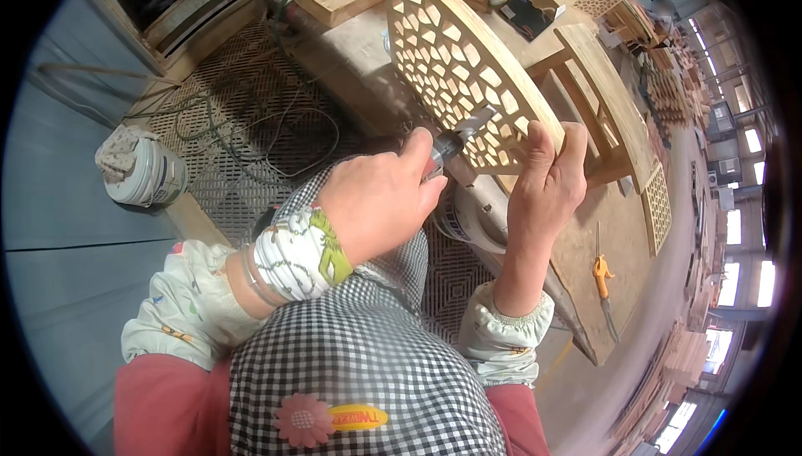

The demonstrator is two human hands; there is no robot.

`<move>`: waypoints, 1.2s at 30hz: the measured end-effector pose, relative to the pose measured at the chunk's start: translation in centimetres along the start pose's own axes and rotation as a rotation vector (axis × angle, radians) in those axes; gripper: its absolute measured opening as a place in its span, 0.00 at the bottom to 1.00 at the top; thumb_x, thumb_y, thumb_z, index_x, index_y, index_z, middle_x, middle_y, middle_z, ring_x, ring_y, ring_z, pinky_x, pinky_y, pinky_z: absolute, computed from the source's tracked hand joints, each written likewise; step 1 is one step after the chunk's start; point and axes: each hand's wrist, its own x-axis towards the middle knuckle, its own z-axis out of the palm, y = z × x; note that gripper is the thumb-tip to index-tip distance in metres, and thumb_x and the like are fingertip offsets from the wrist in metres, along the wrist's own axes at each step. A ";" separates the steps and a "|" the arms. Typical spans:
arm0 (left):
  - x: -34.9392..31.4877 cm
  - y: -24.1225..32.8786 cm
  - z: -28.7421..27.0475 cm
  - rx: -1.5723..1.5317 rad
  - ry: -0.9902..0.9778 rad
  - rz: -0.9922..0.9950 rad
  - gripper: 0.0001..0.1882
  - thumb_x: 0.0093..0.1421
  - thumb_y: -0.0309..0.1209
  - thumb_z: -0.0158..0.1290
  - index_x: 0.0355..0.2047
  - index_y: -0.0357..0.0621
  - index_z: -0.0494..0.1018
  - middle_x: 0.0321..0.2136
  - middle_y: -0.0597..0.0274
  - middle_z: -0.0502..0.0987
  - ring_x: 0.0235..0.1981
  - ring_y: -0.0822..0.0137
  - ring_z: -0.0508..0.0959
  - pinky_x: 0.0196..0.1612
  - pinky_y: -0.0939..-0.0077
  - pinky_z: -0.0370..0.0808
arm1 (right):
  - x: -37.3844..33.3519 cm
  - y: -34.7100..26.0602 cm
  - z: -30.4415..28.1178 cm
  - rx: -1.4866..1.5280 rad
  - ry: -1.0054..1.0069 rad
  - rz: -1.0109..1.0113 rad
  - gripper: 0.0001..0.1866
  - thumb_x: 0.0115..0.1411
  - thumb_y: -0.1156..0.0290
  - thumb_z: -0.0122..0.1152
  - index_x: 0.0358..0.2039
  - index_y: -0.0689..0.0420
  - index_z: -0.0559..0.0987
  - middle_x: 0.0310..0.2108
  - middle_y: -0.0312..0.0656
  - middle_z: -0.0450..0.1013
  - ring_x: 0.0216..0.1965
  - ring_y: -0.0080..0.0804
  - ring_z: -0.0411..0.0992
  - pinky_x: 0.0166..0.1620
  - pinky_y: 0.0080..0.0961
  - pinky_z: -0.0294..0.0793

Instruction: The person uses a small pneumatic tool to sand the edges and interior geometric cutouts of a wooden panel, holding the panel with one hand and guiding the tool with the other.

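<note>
My left hand point(376, 201) is closed around a dark, round-bodied hand tool point(448, 147) with a flat grey metal tip. That tip points at the openwork of a pale wooden panel point(468, 30), pierced with many irregular holes and edged by a curved frame. Whether the tip touches the wood I cannot tell. The panel stands tilted on its edge over the workbench point(576, 247). At its lower right corner, my right hand point(547, 174) grips the frame, thumb on the near face and the other fingers partly hidden.
A curved wooden frame point(614, 88) stands on the bench to the right. Nearer lies an orange-handled tool point(601, 271) with a thin rod. A white bucket point(159, 176) with cloth on it is at left. Cables and a hose point(221, 134) cross the slatted floor mat point(242, 72).
</note>
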 end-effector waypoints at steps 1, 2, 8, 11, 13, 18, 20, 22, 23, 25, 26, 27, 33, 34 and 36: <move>-0.1 -0.1 0.1 -0.055 0.013 -0.001 0.21 0.67 0.39 0.55 0.52 0.38 0.64 0.27 0.48 0.83 0.27 0.43 0.83 0.28 0.52 0.80 | 0.0 0.1 -0.1 -0.013 -0.001 0.007 0.15 0.74 0.59 0.58 0.37 0.60 0.73 0.24 0.37 0.72 0.26 0.21 0.66 0.32 0.20 0.67; -0.2 -0.5 0.4 -0.110 0.026 -0.002 0.21 0.67 0.39 0.56 0.52 0.38 0.65 0.27 0.47 0.82 0.27 0.42 0.83 0.28 0.52 0.80 | 0.0 0.2 -0.1 -0.026 -0.003 0.015 0.16 0.74 0.59 0.58 0.37 0.60 0.73 0.24 0.37 0.72 0.26 0.21 0.66 0.31 0.20 0.67; -0.2 -2.1 -0.3 -0.504 -0.112 -0.100 0.20 0.67 0.39 0.55 0.52 0.39 0.69 0.25 0.52 0.79 0.22 0.53 0.79 0.24 0.63 0.74 | 0.9 1.2 -0.2 0.056 0.009 0.004 0.14 0.71 0.61 0.62 0.36 0.57 0.72 0.22 0.43 0.74 0.23 0.33 0.72 0.30 0.28 0.72; 1.5 -2.0 -1.4 -0.838 -0.323 -0.262 0.19 0.69 0.41 0.54 0.53 0.41 0.71 0.19 0.70 0.73 0.14 0.79 0.69 0.18 0.79 0.64 | 0.7 1.6 -0.1 0.074 0.015 -0.020 0.14 0.71 0.61 0.61 0.36 0.57 0.72 0.22 0.43 0.74 0.23 0.32 0.73 0.31 0.27 0.72; 1.6 -1.9 -1.8 -0.848 -0.353 -0.279 0.19 0.69 0.41 0.55 0.53 0.41 0.71 0.20 0.69 0.74 0.14 0.79 0.71 0.19 0.79 0.65 | 0.8 1.6 -0.5 0.073 0.014 0.004 0.14 0.71 0.61 0.61 0.35 0.58 0.72 0.22 0.43 0.74 0.24 0.32 0.73 0.31 0.27 0.72; 0.3 -2.1 -0.5 -0.256 -0.066 -0.020 0.19 0.66 0.41 0.55 0.48 0.41 0.66 0.28 0.48 0.82 0.29 0.41 0.83 0.32 0.52 0.79 | 1.1 1.6 -0.3 0.044 -0.011 0.027 0.13 0.71 0.63 0.62 0.36 0.58 0.71 0.22 0.43 0.74 0.23 0.31 0.73 0.30 0.26 0.72; 0.8 -1.5 -0.9 -0.156 -0.066 0.023 0.18 0.66 0.41 0.55 0.46 0.42 0.64 0.29 0.48 0.83 0.29 0.40 0.82 0.31 0.49 0.79 | 0.8 1.3 -0.4 0.025 -0.011 0.029 0.13 0.71 0.63 0.61 0.36 0.58 0.71 0.22 0.43 0.75 0.24 0.30 0.73 0.31 0.25 0.72; 1.0 -1.5 -1.3 -0.104 -0.081 0.051 0.18 0.66 0.41 0.55 0.45 0.42 0.63 0.29 0.48 0.83 0.29 0.40 0.82 0.31 0.47 0.79 | 0.9 1.3 -0.3 0.039 0.004 0.018 0.13 0.71 0.63 0.61 0.37 0.58 0.71 0.23 0.43 0.75 0.25 0.27 0.73 0.31 0.24 0.72; 0.6 -1.6 -1.7 -0.094 -0.099 0.054 0.19 0.66 0.41 0.55 0.45 0.43 0.63 0.28 0.49 0.83 0.29 0.40 0.82 0.30 0.47 0.79 | 0.9 1.3 -0.2 0.054 0.011 0.014 0.13 0.71 0.63 0.61 0.37 0.59 0.71 0.23 0.42 0.75 0.25 0.26 0.72 0.31 0.23 0.71; -0.4 -2.1 -2.4 -0.096 -0.130 0.025 0.19 0.66 0.41 0.55 0.47 0.42 0.64 0.27 0.49 0.82 0.28 0.41 0.82 0.30 0.48 0.78 | 0.8 1.4 -0.3 0.082 -0.010 0.052 0.13 0.72 0.64 0.60 0.37 0.59 0.71 0.23 0.41 0.74 0.26 0.23 0.70 0.31 0.22 0.71; -0.9 -2.7 -2.6 -0.143 -0.137 0.011 0.19 0.66 0.41 0.56 0.47 0.42 0.65 0.27 0.48 0.82 0.28 0.41 0.82 0.30 0.49 0.77 | 0.8 1.7 -0.4 0.090 -0.016 0.072 0.13 0.72 0.64 0.60 0.37 0.60 0.71 0.23 0.40 0.73 0.26 0.21 0.69 0.31 0.21 0.70; -1.4 -3.5 -2.8 -0.189 -0.145 -0.003 0.19 0.65 0.41 0.56 0.48 0.42 0.66 0.27 0.48 0.81 0.28 0.41 0.82 0.30 0.50 0.77 | 0.8 2.2 -0.1 0.118 0.012 0.038 0.13 0.73 0.63 0.59 0.37 0.60 0.71 0.24 0.38 0.72 0.28 0.19 0.67 0.33 0.19 0.70; -0.4 -6.4 -2.5 -0.334 -0.062 -0.018 0.22 0.67 0.39 0.55 0.55 0.38 0.68 0.30 0.43 0.81 0.31 0.42 0.83 0.33 0.57 0.78 | 0.9 2.6 0.1 0.090 0.011 0.024 0.15 0.74 0.60 0.58 0.38 0.60 0.72 0.25 0.35 0.72 0.28 0.19 0.68 0.35 0.18 0.70; 0.1 -6.5 -2.6 -0.388 -0.094 -0.030 0.22 0.68 0.39 0.55 0.54 0.37 0.68 0.30 0.42 0.81 0.33 0.42 0.83 0.33 0.58 0.78 | 0.8 2.6 0.2 0.100 0.007 0.033 0.16 0.74 0.59 0.57 0.39 0.60 0.72 0.24 0.35 0.72 0.28 0.19 0.68 0.35 0.18 0.70; 1.1 -6.9 -2.1 -0.438 -0.073 -0.041 0.21 0.68 0.39 0.55 0.53 0.36 0.69 0.28 0.43 0.80 0.29 0.44 0.83 0.32 0.59 0.77 | 0.6 2.3 0.1 0.064 -0.010 0.043 0.18 0.74 0.56 0.56 0.39 0.60 0.72 0.24 0.36 0.72 0.28 0.19 0.68 0.35 0.18 0.69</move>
